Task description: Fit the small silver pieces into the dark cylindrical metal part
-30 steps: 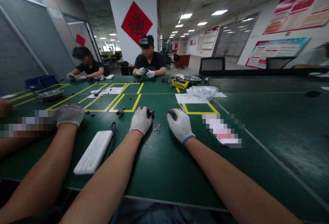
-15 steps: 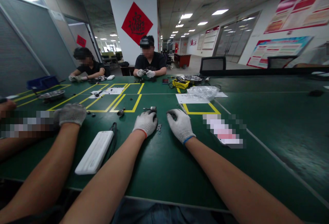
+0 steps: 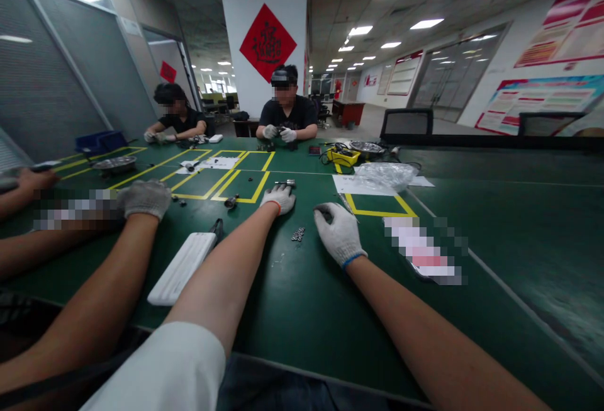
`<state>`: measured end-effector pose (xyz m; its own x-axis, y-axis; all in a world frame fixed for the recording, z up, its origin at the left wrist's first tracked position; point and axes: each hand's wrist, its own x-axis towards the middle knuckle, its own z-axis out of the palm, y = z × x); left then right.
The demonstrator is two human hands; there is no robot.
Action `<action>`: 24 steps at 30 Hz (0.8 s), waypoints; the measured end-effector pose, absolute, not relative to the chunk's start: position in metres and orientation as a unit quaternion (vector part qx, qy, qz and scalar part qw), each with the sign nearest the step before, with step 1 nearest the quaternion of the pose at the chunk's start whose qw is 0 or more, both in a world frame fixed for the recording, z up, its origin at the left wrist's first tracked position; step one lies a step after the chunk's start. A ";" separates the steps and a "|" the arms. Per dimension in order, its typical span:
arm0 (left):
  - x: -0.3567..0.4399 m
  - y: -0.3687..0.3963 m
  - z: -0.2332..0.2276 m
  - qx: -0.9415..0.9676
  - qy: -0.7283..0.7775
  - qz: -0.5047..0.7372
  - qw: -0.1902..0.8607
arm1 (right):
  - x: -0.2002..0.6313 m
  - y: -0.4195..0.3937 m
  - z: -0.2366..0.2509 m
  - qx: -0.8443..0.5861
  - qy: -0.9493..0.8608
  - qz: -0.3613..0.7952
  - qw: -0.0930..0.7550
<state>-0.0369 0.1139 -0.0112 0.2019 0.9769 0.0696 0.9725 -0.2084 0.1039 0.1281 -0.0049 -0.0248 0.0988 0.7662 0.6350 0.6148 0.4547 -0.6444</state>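
My left hand (image 3: 279,199), in a white knit glove, reaches forward over the green table. Its fingers are around the near side of a small metal cylinder with a thin rod (image 3: 286,182); the fingertips are partly hidden. A cluster of small metal nuts or rings (image 3: 298,234) lies between my hands, nearer to me. My right hand (image 3: 338,231), gloved too, rests on the table with fingers loosely curved and a gap at the thumb; nothing shows in it. Just beyond it lies a thin silver tool (image 3: 348,202). A dark metal fitting (image 3: 231,202) lies left of my left hand.
A white power strip (image 3: 184,267) lies beside my left forearm. At the left, a co-worker's gloved hand (image 3: 145,199) rests on the table. Clear plastic wrap (image 3: 387,175) and a yellow tray (image 3: 343,157) lie beyond my right hand. Two people sit across the table.
My left hand has moved forward and the metal cylinder has gone with it, leaving the cluster of small rings uncovered. My right hand has barely moved. The view has turned slightly left.
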 end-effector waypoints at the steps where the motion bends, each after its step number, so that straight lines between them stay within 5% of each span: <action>1: -0.038 0.119 -0.011 0.773 0.631 0.061 0.019 | 0.128 -0.004 -0.026 -0.520 -0.663 0.073 0.533; 11: -0.044 0.106 -0.017 0.764 0.639 0.085 -0.021 | 0.127 0.001 -0.028 -0.529 -0.649 0.110 0.536; 17: -0.049 0.084 -0.011 0.623 0.759 0.136 -0.130 | 0.127 0.001 -0.028 -0.526 -0.660 0.108 0.526; 24: -0.082 0.097 -0.005 0.567 0.818 0.084 -0.057 | 0.127 0.003 -0.029 -0.536 -0.652 0.121 0.523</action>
